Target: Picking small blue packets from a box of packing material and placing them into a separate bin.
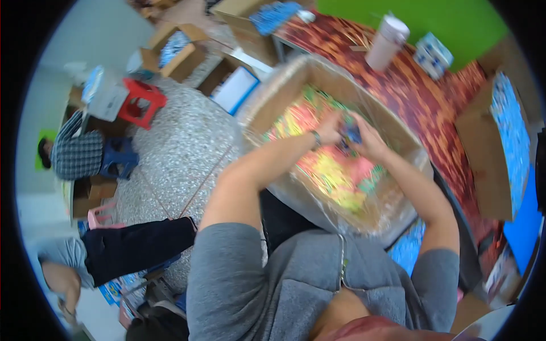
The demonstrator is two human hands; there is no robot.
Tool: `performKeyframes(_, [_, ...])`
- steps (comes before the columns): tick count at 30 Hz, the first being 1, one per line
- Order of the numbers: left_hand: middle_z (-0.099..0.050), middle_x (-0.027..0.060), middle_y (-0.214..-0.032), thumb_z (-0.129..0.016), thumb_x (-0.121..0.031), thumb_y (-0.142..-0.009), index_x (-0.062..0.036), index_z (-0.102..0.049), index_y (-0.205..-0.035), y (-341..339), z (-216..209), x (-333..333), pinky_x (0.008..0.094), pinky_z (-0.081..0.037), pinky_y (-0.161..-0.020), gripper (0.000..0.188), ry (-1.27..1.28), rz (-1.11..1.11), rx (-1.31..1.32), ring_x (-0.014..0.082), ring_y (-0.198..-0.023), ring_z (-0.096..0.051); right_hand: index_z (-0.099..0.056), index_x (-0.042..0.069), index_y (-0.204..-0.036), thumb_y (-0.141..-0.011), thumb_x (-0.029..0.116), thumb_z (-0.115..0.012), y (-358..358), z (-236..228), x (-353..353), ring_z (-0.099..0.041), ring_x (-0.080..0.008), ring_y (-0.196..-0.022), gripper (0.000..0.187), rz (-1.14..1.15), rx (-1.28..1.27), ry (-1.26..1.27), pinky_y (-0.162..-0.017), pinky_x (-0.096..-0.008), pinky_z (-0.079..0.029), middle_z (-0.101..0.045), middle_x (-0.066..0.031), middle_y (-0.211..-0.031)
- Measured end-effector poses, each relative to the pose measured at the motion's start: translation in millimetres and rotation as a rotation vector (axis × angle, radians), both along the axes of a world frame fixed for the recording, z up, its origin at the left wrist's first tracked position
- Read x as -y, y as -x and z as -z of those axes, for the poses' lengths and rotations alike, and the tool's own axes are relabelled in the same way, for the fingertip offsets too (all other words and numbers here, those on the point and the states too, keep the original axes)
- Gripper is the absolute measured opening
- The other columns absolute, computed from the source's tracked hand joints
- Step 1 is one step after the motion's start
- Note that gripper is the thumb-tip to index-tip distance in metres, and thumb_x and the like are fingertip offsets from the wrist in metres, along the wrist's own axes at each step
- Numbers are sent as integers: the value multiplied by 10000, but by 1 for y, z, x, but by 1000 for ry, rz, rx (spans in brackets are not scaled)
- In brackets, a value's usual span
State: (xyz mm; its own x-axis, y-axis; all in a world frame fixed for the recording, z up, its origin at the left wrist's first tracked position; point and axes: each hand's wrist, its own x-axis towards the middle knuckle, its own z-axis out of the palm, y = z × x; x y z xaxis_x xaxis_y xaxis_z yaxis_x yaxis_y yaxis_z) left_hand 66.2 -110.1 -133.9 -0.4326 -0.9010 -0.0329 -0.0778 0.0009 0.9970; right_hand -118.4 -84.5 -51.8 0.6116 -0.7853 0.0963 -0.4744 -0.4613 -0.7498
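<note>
Clock read from the middle of the lined carton; twelve points away from the wearer.

Item: one small dark-blue piece, blurred, kind not legible; near the carton's middle, toward one o'clock, between the two hands.

Right hand: at four o'clock of the piece; fingers bent closed around it.

Left hand: at nine o'clock of the piece, just beside it; fingers curled inward; whether they grip cannot be told.

Carton: large, brown, open, with a clear plastic liner over its rim. Contents: loose fill in yellow, pink and green, beneath the hands.

Desk: red and black pattern, one to three o'clock; bears a pale pink bottle at one and a blue-and-white packet between one and two.

Second carton: three o'clock, blue sheets at its opening.

Further carton: open, ten o'clock, blue-and-white packets inside.

Red stool: between nine and ten. Blue stool: nine, with a seated person in a checked shirt.
</note>
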Motion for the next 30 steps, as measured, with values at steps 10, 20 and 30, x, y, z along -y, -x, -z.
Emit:
performKeyframes(10, [-649, 97, -943, -826, -175, -540, -43, -577, -1037, -3, -32, 0, 331, -512, -779, 572, 221, 106, 242, 190, -888, -618, -377, 138, -1296, -634, 8, -723, -3, -33, 13, -577, -357, -1057, 758, 37, -194, -58, -903, -412, -461, -597, -183, -1086])
performKeyframes(20, [-575, 42, -1172, -790, -90, -713, -69, -433, -1283, -9, -170, -20, 333, -486, -915, 673, -24, 4, -459, 147, -1061, -560, -260, 103, -1395, -797, 164, -716, 3, -136, 8, -503, -272, -1175, 755, 165, 373, -137, -943, -390, -442, -472, -177, -1290])
performKeyframes(30, [-582, 63, -1128, -683, -15, -819, -58, -422, -1218, 37, -195, -59, 290, -520, -847, 479, 33, -182, -514, 143, -989, -596, -131, 0, -1461, -958, 396, -451, -26, -114, -44, -258, -329, -1369, 716, 382, 529, 174, -1112, -382, -217, -266, -233, -1461])
